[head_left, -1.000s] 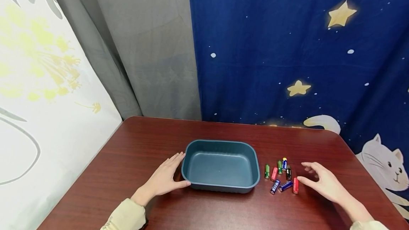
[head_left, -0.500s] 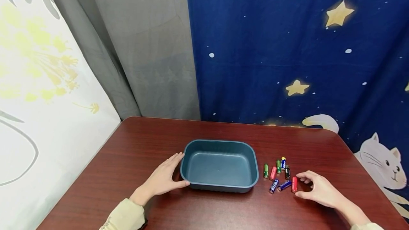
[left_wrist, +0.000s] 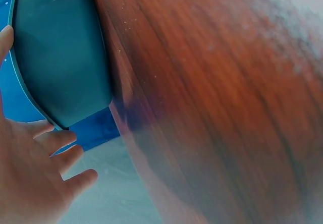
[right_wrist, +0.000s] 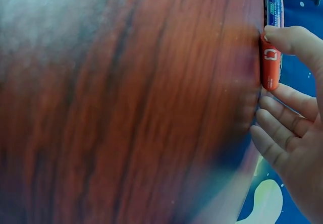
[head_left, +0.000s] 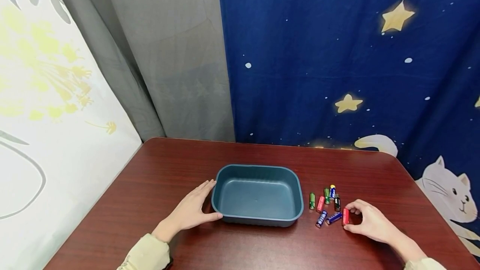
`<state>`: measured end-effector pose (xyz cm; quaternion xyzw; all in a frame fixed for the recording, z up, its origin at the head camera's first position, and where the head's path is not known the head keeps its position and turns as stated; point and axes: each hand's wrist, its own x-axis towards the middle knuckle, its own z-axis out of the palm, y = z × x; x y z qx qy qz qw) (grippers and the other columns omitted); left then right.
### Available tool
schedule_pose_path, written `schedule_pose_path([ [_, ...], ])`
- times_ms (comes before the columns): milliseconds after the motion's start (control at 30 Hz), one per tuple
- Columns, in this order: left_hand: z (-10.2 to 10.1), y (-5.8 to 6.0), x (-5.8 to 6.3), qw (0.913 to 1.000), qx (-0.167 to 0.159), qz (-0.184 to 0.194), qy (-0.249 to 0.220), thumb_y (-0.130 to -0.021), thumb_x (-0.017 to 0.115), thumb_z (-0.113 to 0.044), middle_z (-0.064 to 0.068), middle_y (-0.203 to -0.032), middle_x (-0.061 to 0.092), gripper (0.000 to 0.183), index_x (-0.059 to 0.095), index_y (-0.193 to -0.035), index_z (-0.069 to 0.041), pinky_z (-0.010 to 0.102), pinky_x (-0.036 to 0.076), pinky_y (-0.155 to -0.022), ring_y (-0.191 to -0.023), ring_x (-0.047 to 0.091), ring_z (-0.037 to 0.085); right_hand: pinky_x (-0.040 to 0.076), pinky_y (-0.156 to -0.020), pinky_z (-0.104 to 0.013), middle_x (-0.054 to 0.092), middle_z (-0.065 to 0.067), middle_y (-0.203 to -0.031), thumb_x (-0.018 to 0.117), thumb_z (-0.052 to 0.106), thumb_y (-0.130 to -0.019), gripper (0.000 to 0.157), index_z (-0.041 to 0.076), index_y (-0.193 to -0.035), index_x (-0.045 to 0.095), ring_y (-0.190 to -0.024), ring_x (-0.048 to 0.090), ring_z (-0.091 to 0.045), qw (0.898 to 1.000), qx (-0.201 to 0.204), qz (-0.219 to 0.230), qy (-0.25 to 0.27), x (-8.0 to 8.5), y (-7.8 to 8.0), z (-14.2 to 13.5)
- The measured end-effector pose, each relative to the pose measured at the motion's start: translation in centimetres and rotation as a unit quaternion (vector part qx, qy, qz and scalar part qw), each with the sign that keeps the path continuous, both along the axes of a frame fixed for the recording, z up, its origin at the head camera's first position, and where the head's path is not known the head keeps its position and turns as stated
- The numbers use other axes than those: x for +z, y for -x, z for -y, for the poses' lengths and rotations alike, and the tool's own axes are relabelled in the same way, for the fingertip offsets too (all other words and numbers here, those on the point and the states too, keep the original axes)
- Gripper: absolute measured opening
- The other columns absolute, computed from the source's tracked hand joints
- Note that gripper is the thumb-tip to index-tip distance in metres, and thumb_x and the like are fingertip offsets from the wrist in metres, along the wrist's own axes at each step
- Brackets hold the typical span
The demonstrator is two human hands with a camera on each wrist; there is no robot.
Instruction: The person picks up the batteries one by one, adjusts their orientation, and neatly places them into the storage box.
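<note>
The right hand [head_left: 370, 222] pinches a red battery [head_left: 346, 216]. In the right wrist view, the thumb is at one end of the red battery and the pointing finger is at the other end. The other fingers of this hand are bent a little and hold nothing.

Just left of the right hand, close by the red battery, is a blue battery [head_left: 333, 218]. A bit farther left of the hand lies a blue and white battery [head_left: 321, 219]. Ahead of the hand and to its left are a black battery [head_left: 337, 202], a blue battery with a yellow end [head_left: 332, 192] and a green battery [head_left: 327, 196]. A pinkish red battery [head_left: 320, 204] and one more green battery [head_left: 312, 201] lie farthest left of that hand.

The left hand [head_left: 189, 210] is spread out and pinches nothing. Its fingers and thumb touch the side of a big blue-green tub [head_left: 258, 199]. The tub sits just right of the left hand, and the batteries are past it. Everything is on a shiny red-brown counter [head_left: 300, 245]. Behind it, ahead of both hands, hangs a blue curtain [head_left: 288, 66] with stars.
</note>
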<state>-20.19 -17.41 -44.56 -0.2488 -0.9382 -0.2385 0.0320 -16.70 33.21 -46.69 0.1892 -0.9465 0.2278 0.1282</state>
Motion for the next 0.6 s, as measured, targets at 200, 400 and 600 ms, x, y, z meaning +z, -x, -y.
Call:
schedule_pose_path([
  [200, -0.01, -0.02, 0.01, 1.0000, 0.001, 0.003, -0.001, -0.070, 0.056, -0.070, 0.009, -0.144, 0.033, 0.097, 0.031, -0.142, -0.010, 0.049, 0.030, -0.102, -0.133, 0.027, 0.026, 0.044, -0.061, -0.022, 0.049, 0.014, -0.076, 0.084, 0.031, -0.056, 0.040, 0.014, -0.083, 0.060, -0.069, 0.045, 0.000, 1.000, -0.013, 0.007, -0.009, 0.06, 0.10, -0.05],
  [400, -0.05, 0.00, -0.02, 1.0000, 0.002, 0.006, -0.001, -0.070, 0.057, -0.070, 0.009, -0.145, 0.032, 0.097, 0.031, -0.142, -0.011, 0.049, 0.030, -0.102, -0.134, 0.027, 0.025, 0.044, -0.060, -0.022, 0.050, 0.013, -0.075, 0.085, 0.029, -0.056, 0.040, 0.014, -0.083, 0.060, -0.069, 0.046, 0.000, 1.000, -0.017, -0.002, 0.002, 0.11, -0.03, -0.15],
  [600, -0.05, -0.03, 0.02, 0.9999, 0.004, 0.010, 0.002, -0.070, 0.056, -0.070, 0.008, -0.145, 0.033, 0.097, 0.030, -0.142, -0.011, 0.048, 0.031, -0.102, -0.133, 0.027, 0.024, 0.045, -0.057, -0.021, 0.052, 0.010, -0.076, 0.085, 0.025, -0.056, 0.039, 0.012, -0.084, 0.060, -0.068, 0.047, -0.002, 1.000, -0.011, -0.009, 0.022, 0.60, 0.14, -0.01],
])
